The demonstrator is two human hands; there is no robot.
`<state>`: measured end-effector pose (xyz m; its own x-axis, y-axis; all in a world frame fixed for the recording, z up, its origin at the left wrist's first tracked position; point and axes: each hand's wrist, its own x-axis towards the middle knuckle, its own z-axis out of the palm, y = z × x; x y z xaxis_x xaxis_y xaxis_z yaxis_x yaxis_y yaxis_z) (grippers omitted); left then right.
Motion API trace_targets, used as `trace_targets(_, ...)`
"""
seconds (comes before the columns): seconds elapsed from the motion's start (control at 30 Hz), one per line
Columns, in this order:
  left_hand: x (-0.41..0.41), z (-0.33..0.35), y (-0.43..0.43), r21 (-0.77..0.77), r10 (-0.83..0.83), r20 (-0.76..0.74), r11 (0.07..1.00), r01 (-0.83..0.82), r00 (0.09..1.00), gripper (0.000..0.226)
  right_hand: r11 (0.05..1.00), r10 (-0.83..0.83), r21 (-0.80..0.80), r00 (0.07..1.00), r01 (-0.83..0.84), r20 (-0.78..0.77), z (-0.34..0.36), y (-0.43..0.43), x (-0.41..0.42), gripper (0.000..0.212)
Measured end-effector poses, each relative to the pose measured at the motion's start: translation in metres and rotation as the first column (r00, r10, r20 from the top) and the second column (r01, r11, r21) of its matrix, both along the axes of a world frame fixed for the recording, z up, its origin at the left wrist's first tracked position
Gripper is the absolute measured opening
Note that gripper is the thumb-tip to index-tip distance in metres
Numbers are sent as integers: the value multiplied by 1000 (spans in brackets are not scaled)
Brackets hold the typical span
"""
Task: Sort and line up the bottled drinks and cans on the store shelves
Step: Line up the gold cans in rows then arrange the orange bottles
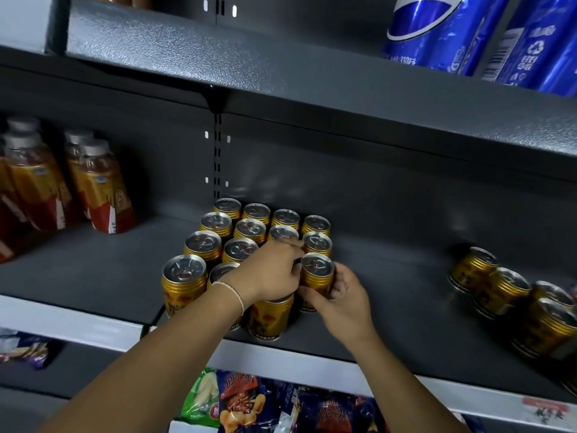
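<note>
The step in hand looks like seating one gold can (317, 276) at the right edge of the block of cans (216, 221), in front of the other cans of that column. The right hand (340, 296) grasps it, with the thumb across the front and the fingers (339, 274) round the far side. The left hand (271, 275) lies over a front can (271, 317), its fingers bent against the gold can's upper left. Whether they grip it cannot be told.

To do this well, the can should probably stay upright and slide until it touches its neighbours, flush with its row. The left hand would steady the block so that nothing tips.

The shelf (93, 270) is dark grey metal with a pale front strip. Loose cans (499, 292) lean together well to the right, and bottles (100, 189) stand at the left. Blue cans (437, 35) sit on the shelf above, snack bags (243, 401) below.
</note>
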<state>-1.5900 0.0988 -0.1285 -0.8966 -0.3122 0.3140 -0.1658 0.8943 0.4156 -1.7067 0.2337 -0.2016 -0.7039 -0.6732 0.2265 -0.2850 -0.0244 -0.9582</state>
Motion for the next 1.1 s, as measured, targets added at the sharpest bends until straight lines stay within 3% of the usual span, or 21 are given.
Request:
trace_targets(0.3, 2, 8, 3, -23, 1, 77, 1000, 1, 997, 28, 998, 15, 53, 998, -12, -55, 6, 5, -1, 58)
trace_targets(0.43, -3, 17, 8, -48, 7, 146, 999, 0, 989, 24, 993, -86, 78, 992, 93, -90, 20, 22, -10, 62)
trace_targets(0.6, -32, 30, 40, -77, -27, 147, 996, 39, 989, 35, 963, -233, 93, 954, 253, -187, 35, 56, -36, 33)
trace_targets(0.7, -58, 30, 69, -99, -84, 127, 990, 97, 988, 38, 927, -284, 157, 911, 341, -300, 45, 87, -51, 37)
trace_targets(0.9, -111, 19, 136, -95, -209, 136, 970, 223, 968, 42, 736, -346, 274, 692, 619, -633, 71, 171, -85, 42)
trace_targets(1.0, -133, 14, 169, -105, -279, 170, 948, 299, 945, 46, 628, -368, 258, 572, 734, -733, 82, 213, -101, 36)
trace_targets(1.1, -151, 9, 203, -95, -340, 200, 927, 363, 919, 49, 497, -348, 336, 538, 800, -768, 88, 254, -121, 43)
